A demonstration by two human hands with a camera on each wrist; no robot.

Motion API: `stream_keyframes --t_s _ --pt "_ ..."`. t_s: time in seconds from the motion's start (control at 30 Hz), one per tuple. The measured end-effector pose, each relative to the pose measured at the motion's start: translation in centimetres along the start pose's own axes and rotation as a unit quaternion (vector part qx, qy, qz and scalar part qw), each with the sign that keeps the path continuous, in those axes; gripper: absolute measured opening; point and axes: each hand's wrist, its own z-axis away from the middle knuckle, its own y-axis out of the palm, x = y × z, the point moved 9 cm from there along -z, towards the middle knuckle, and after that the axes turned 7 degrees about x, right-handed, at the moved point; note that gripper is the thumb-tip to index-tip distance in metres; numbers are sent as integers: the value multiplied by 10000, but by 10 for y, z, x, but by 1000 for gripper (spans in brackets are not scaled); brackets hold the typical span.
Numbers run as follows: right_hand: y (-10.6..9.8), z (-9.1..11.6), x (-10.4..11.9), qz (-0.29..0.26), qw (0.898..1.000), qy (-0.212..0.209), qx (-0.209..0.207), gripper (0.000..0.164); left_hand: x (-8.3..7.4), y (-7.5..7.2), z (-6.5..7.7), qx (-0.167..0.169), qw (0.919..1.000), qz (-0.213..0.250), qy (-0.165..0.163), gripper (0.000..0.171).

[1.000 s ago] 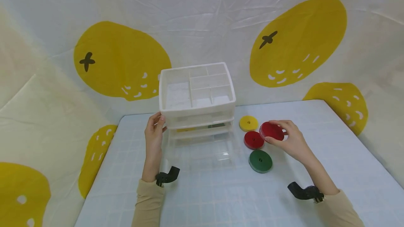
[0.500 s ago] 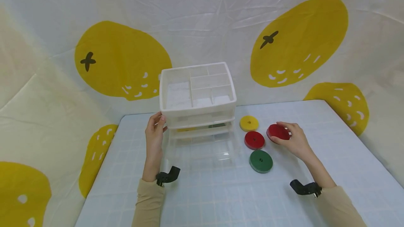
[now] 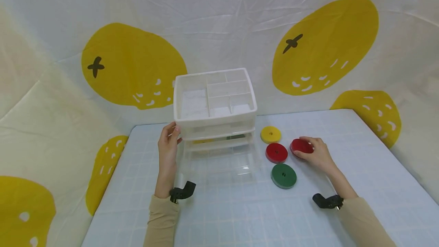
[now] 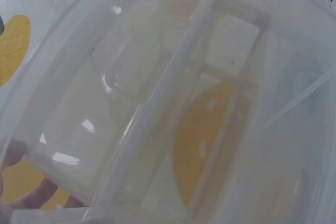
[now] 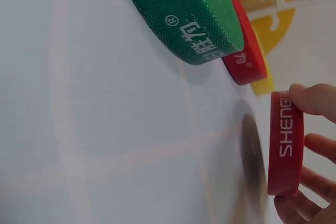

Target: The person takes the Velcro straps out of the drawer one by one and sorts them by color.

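My right hand (image 3: 319, 155) pinches a roll of red tape (image 3: 303, 147) by its edges, close over the table. In the right wrist view white lettering runs along the edge of this red roll (image 5: 285, 142). My left hand (image 3: 167, 146) grips the left front corner of a white plastic drawer unit (image 3: 215, 119), thumb toward the front. A clear lower drawer (image 3: 219, 165) stands pulled out; it fills the left wrist view, with left fingers (image 4: 37, 195) at bottom left. Beside the unit lie rolls of yellow tape (image 3: 271, 135), red tape (image 3: 276, 153) and green tape (image 3: 283, 175).
The unit's top tray (image 3: 193, 104) has several compartments. Something yellow (image 3: 202, 141) and something green (image 3: 236, 137) show inside a middle drawer. Behind the pale checked table (image 3: 240, 216) hangs a white cloth (image 3: 219, 18) with yellow fruit prints.
My right hand has carried the red roll a little to the right and lowered it toward the table, away from the row of rolls. The left hand and the drawer unit have stayed put.
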Motion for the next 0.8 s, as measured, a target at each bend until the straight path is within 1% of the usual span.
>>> stream_keyframes --t_s 0.13,0.33,0.43,0.67,0.8 --pt "5 -3 -5 -17 10000 44 85 71 0 0 0 -10 10000 40 20 42" --pt "10 -3 -6 58 9999 69 114 69 -1 0 0 11 10000 14 11 43" --pt "11 -3 -6 130 9999 52 96 68 0 0 0 32 10000 -23 4 44" --pt "16 -6 -8 455 9989 -77 65 70 1 0 -1 22 10000 53 52 44" --pt "16 -6 -8 502 9987 -104 24 69 2 0 -1 18 10000 43 36 44"
